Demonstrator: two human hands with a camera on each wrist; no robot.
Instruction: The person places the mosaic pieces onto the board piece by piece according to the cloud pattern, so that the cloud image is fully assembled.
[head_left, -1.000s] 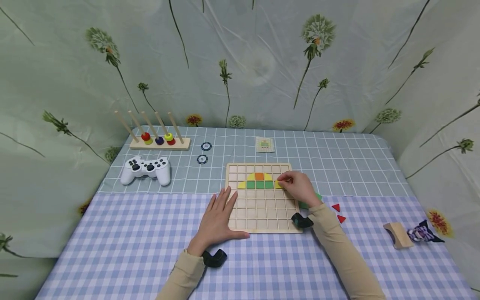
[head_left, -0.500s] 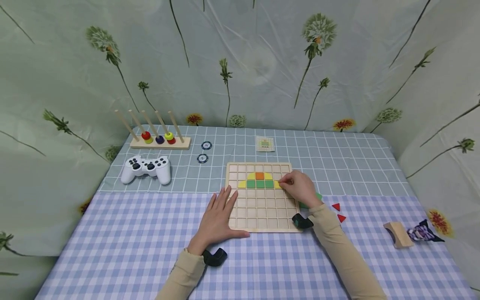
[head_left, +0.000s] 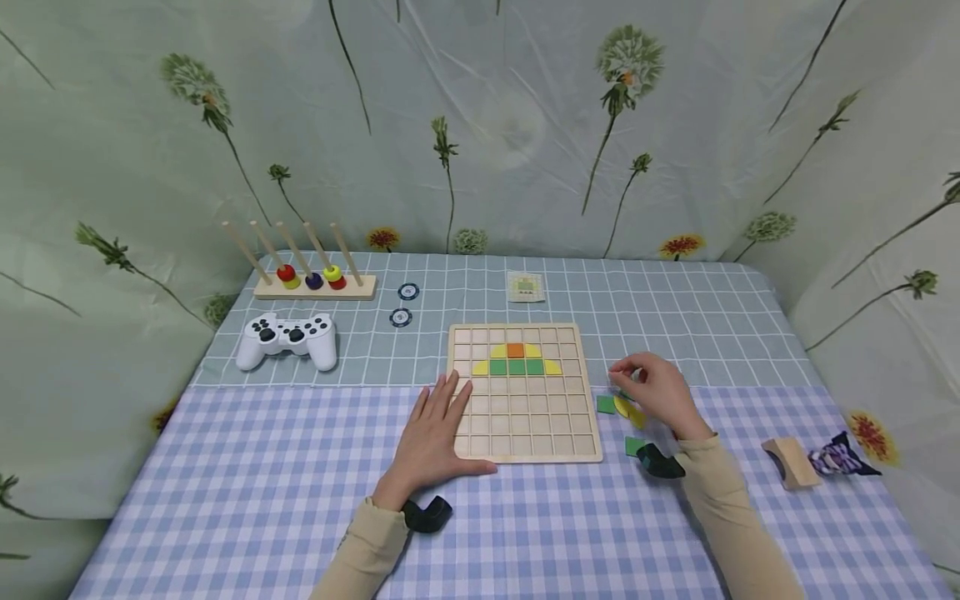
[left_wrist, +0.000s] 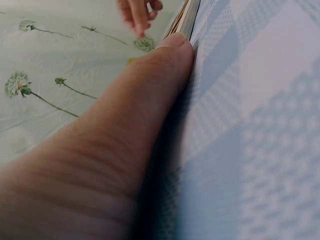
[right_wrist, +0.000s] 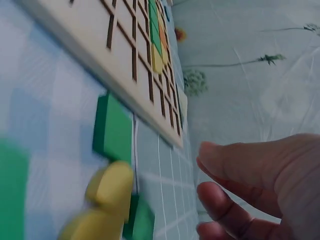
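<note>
A wooden grid board (head_left: 517, 425) lies mid-table. My left hand (head_left: 429, 446) rests spread over its left edge, with the thumb (left_wrist: 172, 42) along the near edge in the left wrist view. Set in the board are an orange square (head_left: 515, 350), a row of green squares (head_left: 497, 367) and yellow pieces, one (head_left: 552, 367) ending that row at the right. My right hand (head_left: 662, 396) hovers right of the board, fingers loosely bent. In the right wrist view nothing shows between its thumb and fingers. Under it lie loose yellow pieces (head_left: 622, 407) and green squares (head_left: 605, 404).
A pattern card (head_left: 526, 287) lies behind the board. At the left are a peg stand (head_left: 315, 288) with beads, two round chips (head_left: 401, 317) and a white game controller (head_left: 288, 340). A wooden arch block (head_left: 791, 463) and a purple packet (head_left: 842, 457) sit at the right.
My right hand has let go of the yellow piece, which sits in the board, and moved right over the loose pieces. The red triangles are now hidden. The left hand stays put.
</note>
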